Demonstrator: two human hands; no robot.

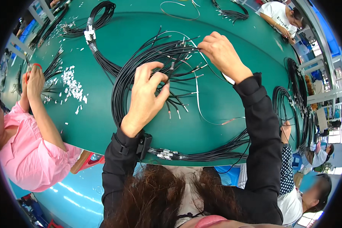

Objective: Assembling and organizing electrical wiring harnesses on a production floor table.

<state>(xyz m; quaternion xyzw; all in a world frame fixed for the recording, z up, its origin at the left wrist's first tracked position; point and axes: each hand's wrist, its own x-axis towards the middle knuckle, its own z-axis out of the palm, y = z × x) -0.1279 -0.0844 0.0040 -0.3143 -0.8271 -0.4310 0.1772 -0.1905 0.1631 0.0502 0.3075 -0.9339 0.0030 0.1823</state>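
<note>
Head view.

Desk [220, 104]: green top.

Item: bundle of black cables [119, 89], curved, lying mid-desk, forward of the near edge; its loose tips, some metal-ended, fan toward the right.

Left hand [145, 97]: laid over the inner side of the bend, fingers curled, thumb and forefinger close together by the loose tips; whether a cable is caught between them, cannot tell.

Right hand [221, 51]: beyond the tips, toward the far edge; thumb and fingertips pinched together on a cable end [196, 48].

Also present: pale thin wire [198, 98], looping right of the bundle toward the near edge; second bundle [212, 152], banded, along the near edge; white scraps [73, 86], toward the left edge, near a co-worker's hand [35, 81].

Step in hand, as judged: singling out cable ends from the fan. Next move, as judged: calls for a steady left hand against the bend and a light pinch, drawing one end clear without dragging its neighbours.
</note>
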